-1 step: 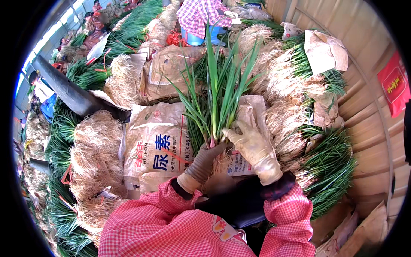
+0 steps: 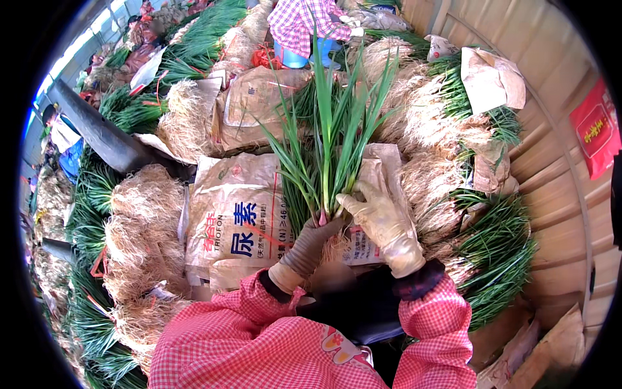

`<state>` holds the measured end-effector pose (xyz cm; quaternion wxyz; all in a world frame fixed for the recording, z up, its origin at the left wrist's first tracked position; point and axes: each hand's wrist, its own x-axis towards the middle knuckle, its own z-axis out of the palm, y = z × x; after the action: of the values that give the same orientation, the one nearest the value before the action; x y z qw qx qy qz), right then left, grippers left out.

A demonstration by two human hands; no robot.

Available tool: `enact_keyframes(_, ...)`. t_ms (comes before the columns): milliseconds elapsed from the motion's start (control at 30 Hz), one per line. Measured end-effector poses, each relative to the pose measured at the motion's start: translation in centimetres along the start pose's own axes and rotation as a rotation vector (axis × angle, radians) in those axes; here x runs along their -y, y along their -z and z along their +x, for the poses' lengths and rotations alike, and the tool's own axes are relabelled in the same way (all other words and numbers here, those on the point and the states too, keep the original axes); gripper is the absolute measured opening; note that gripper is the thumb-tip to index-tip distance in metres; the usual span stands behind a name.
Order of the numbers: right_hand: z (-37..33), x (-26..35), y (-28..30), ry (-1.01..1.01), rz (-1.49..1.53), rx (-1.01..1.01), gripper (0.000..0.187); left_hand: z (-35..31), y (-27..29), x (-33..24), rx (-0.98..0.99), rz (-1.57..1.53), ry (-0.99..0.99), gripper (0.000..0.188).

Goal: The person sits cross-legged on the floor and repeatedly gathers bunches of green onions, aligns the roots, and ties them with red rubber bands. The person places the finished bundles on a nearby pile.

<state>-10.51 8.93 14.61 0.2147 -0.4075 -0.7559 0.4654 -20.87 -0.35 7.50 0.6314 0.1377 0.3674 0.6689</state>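
Observation:
Upright before me stands a bunch of green seedlings (image 2: 326, 155) with long flat leaves, pinkish-white stem bases and pale roots below. My left hand (image 2: 310, 245), in a brownish-grey glove, is closed round the bunch's lower end. My right hand (image 2: 379, 217), in a cream glove, pinches the stems at their right side with thumb and fingers; its fingertips are partly hidden among the stems. Behind and under the bunch lie more green leaves and a tan woven sack (image 2: 227, 214) with printing. Some roots (image 2: 334, 251) hang between my hands.
Root bundles (image 2: 146, 227) with green tops are stacked at left; more bundles (image 2: 434, 181) line the right. A dark pipe-like post (image 2: 97, 133) slants in at left. Ahead, a person in a checked top (image 2: 301, 26) sits by blue boots. A ribbed tan wall (image 2: 557, 129) curves along the right.
The view has shifted very slightly. The leaves of the bunch lean a little differently, while both hands stay in nearly the same place on it.

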Motion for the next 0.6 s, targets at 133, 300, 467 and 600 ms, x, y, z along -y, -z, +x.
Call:
enact_keyframes(133,1.4,-4.9,-5.1,-0.193,0.424,-0.114,0.017,-0.4,2.6,0.7,-0.03,0.012,0.051,0.027)
enact_keyframes(300,1.3,-10.9,-13.6,-0.181,0.798,-0.341,0.005,1.6,11.2,5.8,0.035,-0.316,0.37,0.03)
enact_keyframes(467,0.7,-17.9,-17.7,-0.384,0.444,-0.088,0.01,2.1,18.5,13.0,0.024,-0.397,0.543,0.03)
enact_keyframes(600,0.4,-17.8,-17.7,-0.51,0.198,0.108,0.021,0.3,18.7,13.8,-0.071,-0.123,0.507,0.029)
